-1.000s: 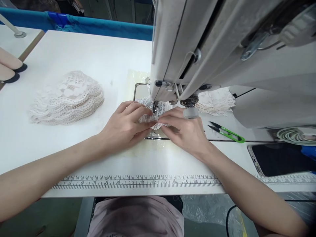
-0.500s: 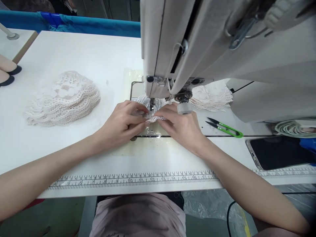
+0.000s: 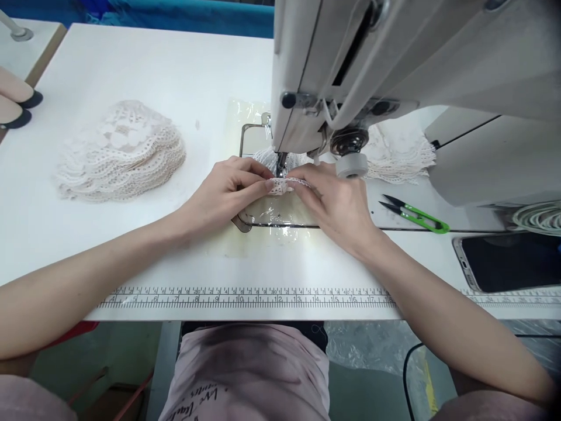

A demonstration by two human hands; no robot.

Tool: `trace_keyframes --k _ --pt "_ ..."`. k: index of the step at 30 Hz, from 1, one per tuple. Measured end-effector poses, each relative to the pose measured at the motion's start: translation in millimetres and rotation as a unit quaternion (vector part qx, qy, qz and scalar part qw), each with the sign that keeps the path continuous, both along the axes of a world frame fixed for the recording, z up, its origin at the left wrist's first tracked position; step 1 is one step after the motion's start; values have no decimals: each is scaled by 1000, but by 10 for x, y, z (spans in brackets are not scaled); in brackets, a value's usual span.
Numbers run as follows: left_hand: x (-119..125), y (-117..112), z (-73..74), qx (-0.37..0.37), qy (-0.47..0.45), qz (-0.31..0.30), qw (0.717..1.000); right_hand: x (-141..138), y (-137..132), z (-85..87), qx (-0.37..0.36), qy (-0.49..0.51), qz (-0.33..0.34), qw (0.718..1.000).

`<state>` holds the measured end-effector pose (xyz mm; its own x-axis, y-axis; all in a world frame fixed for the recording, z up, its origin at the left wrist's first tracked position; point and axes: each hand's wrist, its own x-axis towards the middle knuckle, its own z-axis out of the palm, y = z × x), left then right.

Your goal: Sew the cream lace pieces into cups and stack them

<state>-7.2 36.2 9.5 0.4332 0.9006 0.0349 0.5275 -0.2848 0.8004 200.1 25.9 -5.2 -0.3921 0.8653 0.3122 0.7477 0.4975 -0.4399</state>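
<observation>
A piece of white lace (image 3: 279, 186) lies under the presser foot (image 3: 281, 164) of the sewing machine (image 3: 333, 70). My left hand (image 3: 239, 186) pinches the lace edge between thumb and fingers, just left of the foot. On the other side, my right hand (image 3: 333, 193) grips the same lace, its fingertips close to the left hand's. More of the lace fans out behind the foot, partly hidden by my fingers and the machine head.
To the left rests a heap of lace pieces (image 3: 127, 152). More lace (image 3: 401, 152) lies behind my right hand. Green thread snips (image 3: 416, 215), a phone (image 3: 508, 260) and a coil of pale tape (image 3: 541, 219) are on the right. A printed ruler (image 3: 245, 299) runs along the front edge.
The view has tilted and shifted, so the table appears higher and the machine farther right. My fingers have drawn closer together, and the lace edge between them now shows flatter and wider.
</observation>
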Motion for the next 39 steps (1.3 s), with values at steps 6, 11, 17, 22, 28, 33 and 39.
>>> trace_keyframes --k 6,11,17,22,28,33,39 --pt "9 18 -3 -35 -27 24 999 -5 -1 6 17 -18 4 1000" --pt "8 13 -5 -41 -36 25 998 -17 -14 3 52 -55 11 997" --pt "8 7 -4 -26 -35 21 999 -40 -12 -3 57 -62 0 996" --pt "9 1 14 -29 -25 24 999 -43 -17 11 67 -65 0 996" --pt "1 3 5 -7 -16 7 1000 -44 -20 26 61 -58 13 996" --pt "-48 2 -76 95 41 -44 994 -11 -20 15 55 -51 34 997" --pt "-118 -28 -153 205 107 -89 969 18 -26 14 59 -53 49 996"
